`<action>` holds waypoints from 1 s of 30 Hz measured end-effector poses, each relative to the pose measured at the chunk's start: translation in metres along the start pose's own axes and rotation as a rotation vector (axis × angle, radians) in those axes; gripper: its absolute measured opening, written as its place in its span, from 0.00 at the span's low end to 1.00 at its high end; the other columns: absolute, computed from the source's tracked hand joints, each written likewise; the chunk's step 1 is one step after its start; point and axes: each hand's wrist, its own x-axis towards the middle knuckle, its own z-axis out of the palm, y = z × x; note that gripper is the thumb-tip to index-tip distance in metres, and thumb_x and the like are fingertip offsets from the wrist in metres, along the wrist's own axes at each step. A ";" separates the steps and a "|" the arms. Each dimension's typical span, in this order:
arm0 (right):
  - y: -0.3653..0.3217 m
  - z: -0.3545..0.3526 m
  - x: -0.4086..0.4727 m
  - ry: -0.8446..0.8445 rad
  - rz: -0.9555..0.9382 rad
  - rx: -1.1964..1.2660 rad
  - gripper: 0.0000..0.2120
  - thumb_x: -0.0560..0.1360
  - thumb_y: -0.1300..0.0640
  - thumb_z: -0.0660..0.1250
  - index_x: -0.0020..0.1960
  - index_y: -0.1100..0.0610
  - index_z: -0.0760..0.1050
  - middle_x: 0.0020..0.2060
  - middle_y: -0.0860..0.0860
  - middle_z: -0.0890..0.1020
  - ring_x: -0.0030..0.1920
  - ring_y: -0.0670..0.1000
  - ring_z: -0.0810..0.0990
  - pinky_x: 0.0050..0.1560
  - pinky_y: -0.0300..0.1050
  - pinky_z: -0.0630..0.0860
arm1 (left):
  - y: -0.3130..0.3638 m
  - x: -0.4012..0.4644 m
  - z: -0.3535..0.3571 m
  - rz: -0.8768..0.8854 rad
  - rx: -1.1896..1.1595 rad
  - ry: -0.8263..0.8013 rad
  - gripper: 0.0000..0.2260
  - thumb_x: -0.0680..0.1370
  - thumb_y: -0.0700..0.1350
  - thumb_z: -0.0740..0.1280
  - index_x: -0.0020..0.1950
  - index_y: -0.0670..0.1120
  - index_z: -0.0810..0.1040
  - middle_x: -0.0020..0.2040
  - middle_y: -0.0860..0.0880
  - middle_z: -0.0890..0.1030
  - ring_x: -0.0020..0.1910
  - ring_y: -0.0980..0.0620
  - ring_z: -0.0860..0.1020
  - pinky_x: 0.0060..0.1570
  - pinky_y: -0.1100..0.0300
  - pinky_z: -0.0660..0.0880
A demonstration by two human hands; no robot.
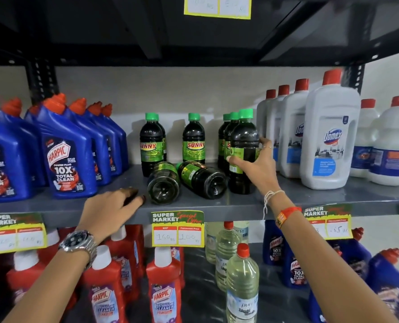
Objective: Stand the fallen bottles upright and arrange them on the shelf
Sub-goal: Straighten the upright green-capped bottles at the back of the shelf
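Shelf (pixel 310 194): two fallen bottles (pixel 201 179) (bases outward).

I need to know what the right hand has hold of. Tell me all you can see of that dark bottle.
The held bottle is clear plastic full of near-black liquid, with a green screw cap and a green label turned mostly away. It stands upright on the grey shelf, frontmost in its row. The right hand wraps its side, thumb on the label. A fallen bottle lies close beside its base.

A grey metal shelf (pixel 310 194) runs across in front of me, its black underside of the tier above (pixel 194 38) shadowing everything. Behind it stands a plain pale wall (pixel 170 89), evenly lit. Perforated black uprights (pixel 41 78) rise at the shelf's back corners
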 end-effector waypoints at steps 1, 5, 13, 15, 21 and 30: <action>-0.001 0.001 -0.001 -0.014 -0.011 -0.032 0.38 0.59 0.48 0.78 0.60 0.52 0.60 0.45 0.38 0.73 0.53 0.50 0.75 0.52 0.41 0.70 | 0.003 -0.004 -0.001 -0.003 -0.003 0.047 0.20 0.74 0.61 0.53 0.59 0.55 0.75 0.26 0.56 0.73 0.25 0.58 0.71 0.22 0.63 0.60; -0.004 0.007 -0.010 0.068 -0.010 -0.475 0.52 0.53 0.33 0.75 0.66 0.59 0.58 0.62 0.58 0.71 0.64 0.61 0.70 0.55 0.57 0.72 | 0.007 -0.011 -0.004 0.001 -0.022 0.099 0.19 0.74 0.60 0.55 0.55 0.54 0.78 0.35 0.49 0.81 0.30 0.50 0.76 0.24 0.63 0.61; -0.002 -0.002 0.008 -0.087 0.121 -0.138 0.40 0.59 0.55 0.78 0.61 0.59 0.57 0.49 0.52 0.75 0.54 0.56 0.78 0.55 0.48 0.73 | 0.007 -0.012 -0.001 0.008 0.012 0.151 0.17 0.75 0.57 0.57 0.56 0.53 0.79 0.45 0.49 0.84 0.31 0.51 0.75 0.23 0.64 0.57; 0.000 -0.008 0.014 -0.188 0.213 0.044 0.35 0.62 0.63 0.76 0.60 0.58 0.56 0.50 0.54 0.76 0.53 0.57 0.79 0.56 0.49 0.76 | 0.006 -0.012 0.000 0.007 0.011 0.157 0.17 0.74 0.57 0.58 0.55 0.52 0.79 0.42 0.49 0.83 0.28 0.53 0.71 0.23 0.64 0.57; 0.001 -0.014 0.009 -0.193 0.134 -0.104 0.39 0.60 0.52 0.79 0.61 0.58 0.58 0.57 0.58 0.73 0.55 0.54 0.76 0.56 0.49 0.75 | 0.006 -0.011 0.001 0.028 0.031 0.168 0.16 0.74 0.56 0.58 0.56 0.52 0.79 0.42 0.48 0.83 0.31 0.50 0.75 0.24 0.64 0.57; 0.002 -0.011 0.006 -0.078 0.027 -0.337 0.36 0.56 0.48 0.79 0.54 0.56 0.63 0.49 0.53 0.76 0.48 0.52 0.75 0.48 0.46 0.73 | 0.014 -0.014 -0.001 0.030 0.078 0.226 0.21 0.71 0.56 0.53 0.45 0.49 0.83 0.30 0.46 0.82 0.24 0.46 0.75 0.24 0.68 0.53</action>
